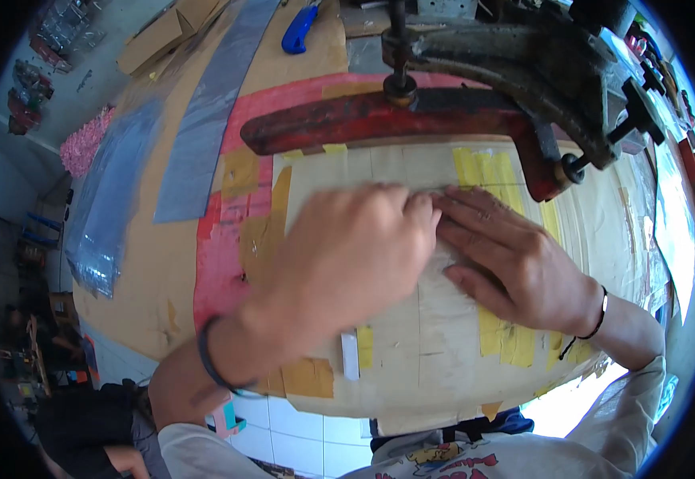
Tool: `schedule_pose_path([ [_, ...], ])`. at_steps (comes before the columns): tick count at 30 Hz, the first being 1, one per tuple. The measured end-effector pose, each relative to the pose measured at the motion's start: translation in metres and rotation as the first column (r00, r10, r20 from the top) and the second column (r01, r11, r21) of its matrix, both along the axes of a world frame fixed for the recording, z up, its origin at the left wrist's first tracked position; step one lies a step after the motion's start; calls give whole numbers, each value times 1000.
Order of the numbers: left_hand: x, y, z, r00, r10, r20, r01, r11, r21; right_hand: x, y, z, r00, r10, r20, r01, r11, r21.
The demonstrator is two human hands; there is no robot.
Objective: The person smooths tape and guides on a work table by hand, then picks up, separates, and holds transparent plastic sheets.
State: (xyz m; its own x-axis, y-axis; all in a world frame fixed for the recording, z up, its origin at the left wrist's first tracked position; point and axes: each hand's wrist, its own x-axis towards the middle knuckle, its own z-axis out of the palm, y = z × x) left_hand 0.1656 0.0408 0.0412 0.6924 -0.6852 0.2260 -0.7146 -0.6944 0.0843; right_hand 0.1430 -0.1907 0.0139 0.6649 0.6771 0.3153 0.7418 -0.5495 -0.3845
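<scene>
My left hand (pixel 355 247), blurred by motion, is curled closed over the middle of the cream-coloured work surface (pixel 395 367). Its fingertips are hidden, and whatever they may hold cannot be made out. Close beside it, my right hand (pixel 515 263) lies flat with its fingers stretched toward the left hand. Strips of yellow tape (pixel 507 335) run across the surface under and around the right hand. Beyond both hands stands a red metal bar (pixel 347 124), attached to a dark metal machine arm (pixel 491 68). A small white strip (pixel 350 355) lies below the left hand.
Clear bluish plastic strips (pixel 204 152) and a folded plastic sheet (pixel 116 199) lie to the left. A blue-handled cutter (pixel 299 30) sits at the back, near a cardboard box (pixel 156 36). Another person (pixel 92 431) is at lower left. A black knob (pixel 643 112) projects at the right.
</scene>
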Motion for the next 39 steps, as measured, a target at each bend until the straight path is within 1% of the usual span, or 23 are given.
schedule_pose_path([
  [2, 28, 15, -4, 979, -202, 3, 197, 951, -237, 0, 0, -2, 1000, 1, 23, 0, 1000, -23],
  [5, 54, 33, 2, 934, -357, 11, 342, 885, -315, 0, 0, -2, 999, 10, 32, -9, 999, -40],
  [8, 52, 46, 18, 950, -262, -172, 218, 946, -239, -1, -3, -2, 1000, 29, -7, -30, 997, -66],
  [9, 47, 50, 28, 940, -158, -302, 116, 982, -150, -1, -3, -2, 999, 32, -15, -33, 997, -63],
  [12, 50, 54, 46, 812, -50, -581, 3, 997, -81, -2, -1, 1, 999, 40, -35, -42, 997, -63],
  [15, 52, 57, 43, 692, 68, -718, -123, 992, -25, -1, 0, 1, 998, 45, -31, -47, 996, -72],
  [18, 55, 56, 35, 637, 124, -761, -99, 992, 79, -1, 1, -1, 997, 67, -23, -69, 993, -96],
  [21, 53, 56, 34, 567, 180, -804, -145, 982, 118, -1, 3, 1, 993, 119, 1, -117, 982, -148],
  [24, 52, 54, 37, 532, 297, -793, -156, 955, 253, -3, 5, 2, 990, 141, -6, -139, 971, -194],
  [30, 50, 53, 40, 491, 314, -813, -125, 949, 291, -7, 9, 3, 993, 114, -22, -116, 973, -199],
  [36, 44, 44, 50, 432, 412, -802, -113, 907, 405, -8, 9, 0, 994, 104, -19, -105, 983, -149],
  [39, 43, 45, 47, 346, 300, -889, 86, 933, 348, -6, 7, 0, 993, 114, -6, -114, 983, -141],
])
